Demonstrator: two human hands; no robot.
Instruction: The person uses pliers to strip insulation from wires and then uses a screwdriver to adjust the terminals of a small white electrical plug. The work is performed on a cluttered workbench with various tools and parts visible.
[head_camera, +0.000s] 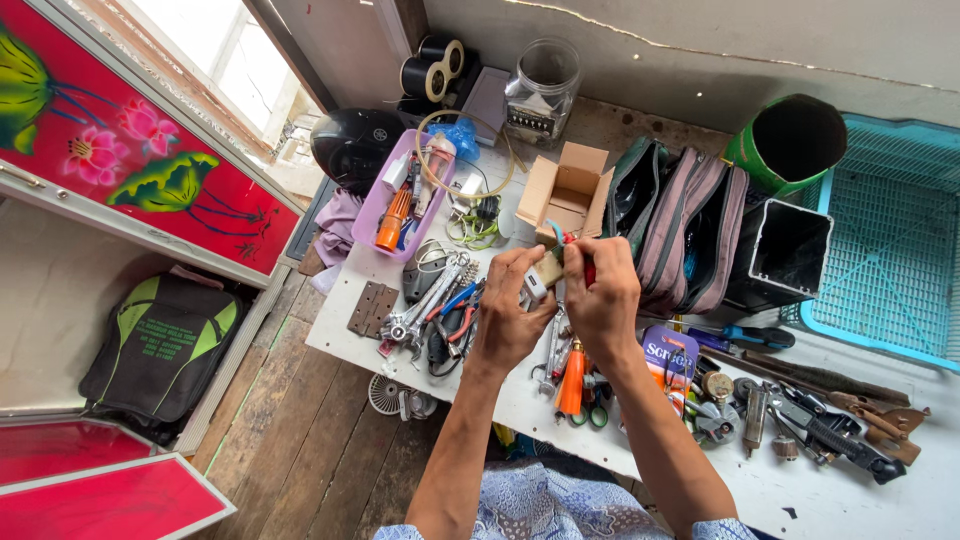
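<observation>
I see both hands raised above the white table (350, 345), close together, fingers nearly touching. The left hand (510, 310) has its fingers curled narrow around a small beige block w/ a white end (543, 272); thumb is on top of it. The right hand (603, 295) is closed on the other end of the same block, and a red piece (589, 272) shows between its fingers; what this piece is, I cannot tell. The block is held in the air, approx. over the middle of the table, just in front of an open cardboard box (570, 190). Below the hands lie wrenches (425, 305), pliers w/ blue-red handles (460, 310) and an orange-handled tool (572, 380). A pink tray (375, 205) stands left of the box, a striped bag (690, 235) to the right.
</observation>
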